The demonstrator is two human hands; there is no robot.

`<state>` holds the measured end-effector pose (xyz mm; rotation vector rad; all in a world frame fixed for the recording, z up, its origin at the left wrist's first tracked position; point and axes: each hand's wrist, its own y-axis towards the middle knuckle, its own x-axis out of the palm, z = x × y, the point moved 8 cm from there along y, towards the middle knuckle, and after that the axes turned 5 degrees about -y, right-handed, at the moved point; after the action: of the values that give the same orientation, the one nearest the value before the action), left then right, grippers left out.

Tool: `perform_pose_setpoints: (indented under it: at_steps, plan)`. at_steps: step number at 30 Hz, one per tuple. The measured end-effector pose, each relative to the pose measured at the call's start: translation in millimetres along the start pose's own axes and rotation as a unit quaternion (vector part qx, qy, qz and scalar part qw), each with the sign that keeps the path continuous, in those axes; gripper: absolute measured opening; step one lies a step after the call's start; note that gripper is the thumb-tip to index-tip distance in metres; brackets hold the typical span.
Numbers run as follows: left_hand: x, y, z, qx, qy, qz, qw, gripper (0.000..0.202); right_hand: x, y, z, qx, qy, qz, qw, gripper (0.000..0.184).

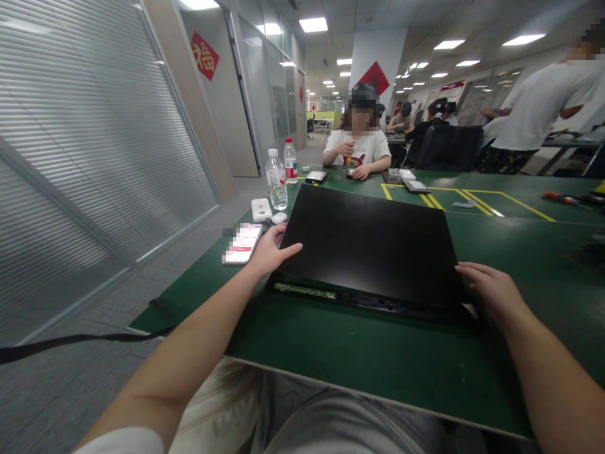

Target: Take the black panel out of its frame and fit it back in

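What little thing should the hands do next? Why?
Perhaps the bare right hand could bring its thumb over the flat, black, rectangular panel: its fingertips are at the right edge but no thumb shows on top, while the bare left hand has one over the left side.

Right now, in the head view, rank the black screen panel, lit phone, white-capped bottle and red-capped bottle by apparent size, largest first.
1. Black screen panel
2. Lit phone and white-capped bottle: too alike to rank
3. Red-capped bottle
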<state>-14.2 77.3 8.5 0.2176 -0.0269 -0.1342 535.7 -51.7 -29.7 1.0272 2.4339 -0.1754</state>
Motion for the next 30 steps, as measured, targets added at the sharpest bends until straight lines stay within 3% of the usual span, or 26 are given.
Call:
perform_pose_setpoints:
  at_steps: [7, 15, 21, 27, 30]
  plan:
    - [-2.0, 2.3, -2.2, -0.006, -0.029, 0.011, 1.0, 0.084, -5.2, -7.2, -5.8, 0.045, 0.204, 0.023, 0.978, 0.044]
    - [3.8, -2.2, -2.7, -0.016, -0.032, -0.003, 0.999, 0.085, -8.6, -21.9, -31.9, 0.014, 0.316, -0.037, 0.948, 0.038]
    - [4.6, -2.7, -3.8, -0.034, -0.042, -0.011, 0.998, 0.08, -5.3, -28.4, -19.5, 0.083, 0.268, -0.077, 0.957, 0.022]
    - [6.7, -3.6, -6.4, -0.063, -0.009, -0.034, 0.997, 0.081, -31.0, -11.1, -9.1, 0.036, 0.258, 0.052, 0.964, 0.025]
    - [9.9, -3.1, -10.1, -0.079, 0.01, -0.061, 0.995, 0.081, -32.7, 1.1, -1.3, 0.041, 0.269, 0.031, 0.962, 0.021]
